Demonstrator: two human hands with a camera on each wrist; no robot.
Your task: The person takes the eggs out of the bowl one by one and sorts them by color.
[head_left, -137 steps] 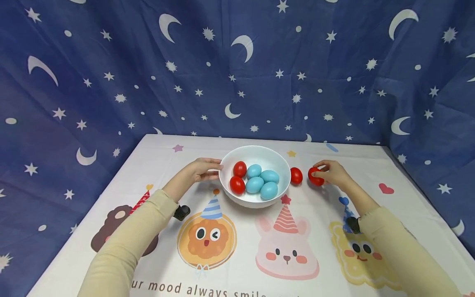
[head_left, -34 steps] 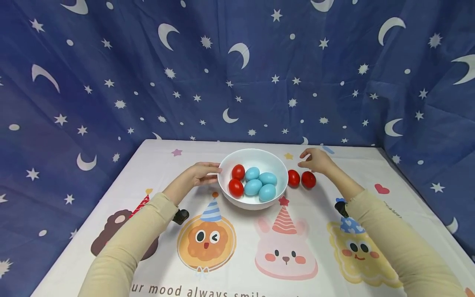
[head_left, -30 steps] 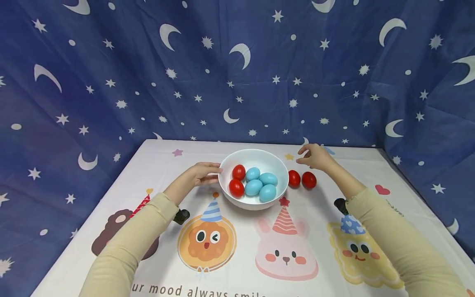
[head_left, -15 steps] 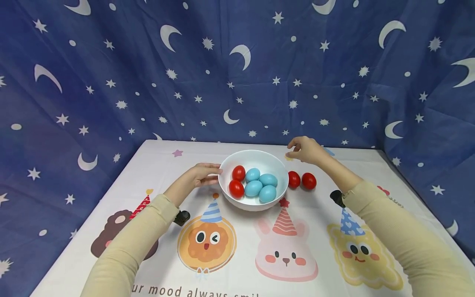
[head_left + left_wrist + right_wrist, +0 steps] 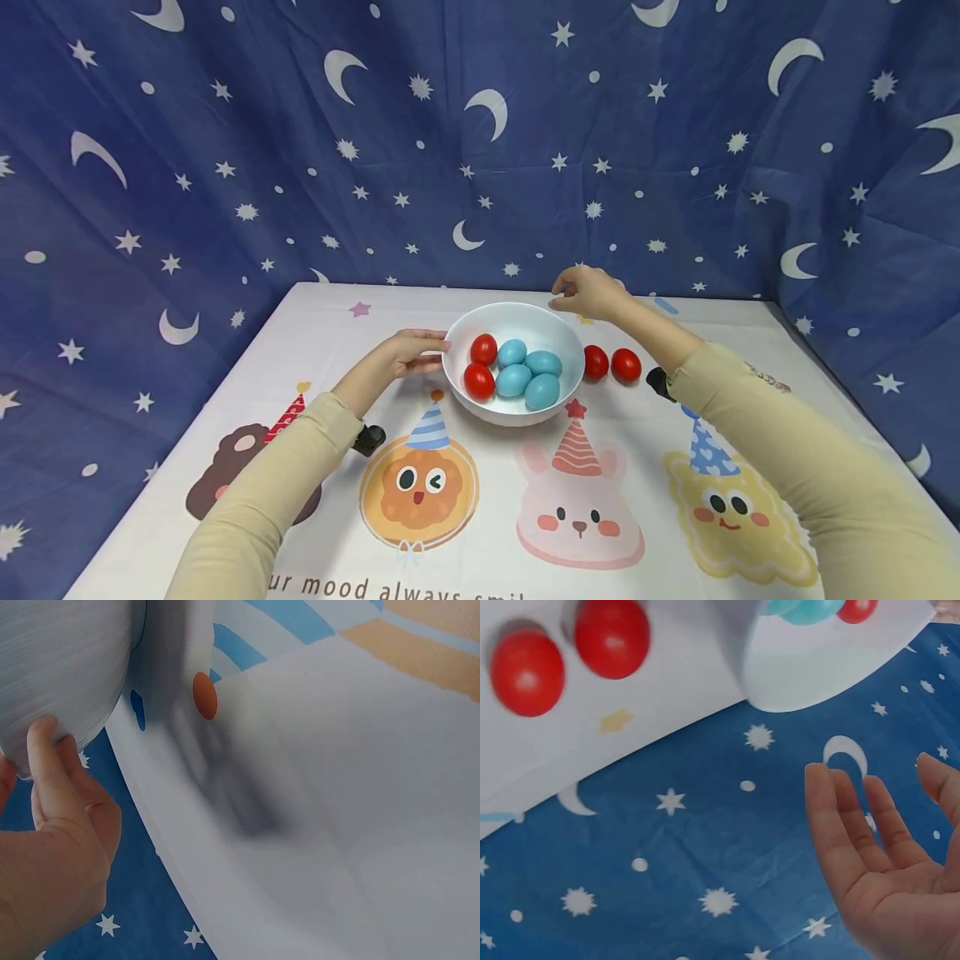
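At nine o'clock on the deep, round white bowl (image 5: 517, 318), my left hand (image 5: 411, 351) rests straight fingers against its side without clasping it. My right hand (image 5: 590, 293), slack and holding nothing, hovers just off the rim towards one o'clock. Inside, two glossy red eggs (image 5: 479, 382) sit near nine, four pale-blue eggs (image 5: 543, 363) from the middle towards four; outside, two loose red eggs (image 5: 596, 363) lie at three. Steadying well, I judge, means light, even pressure, lest the bowl slide into the loose pair.

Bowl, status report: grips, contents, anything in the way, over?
Left grip touches white bowl. Right grip empty, near far rim. Inside: four blue eggs, two red eggs. No obstruction visible.
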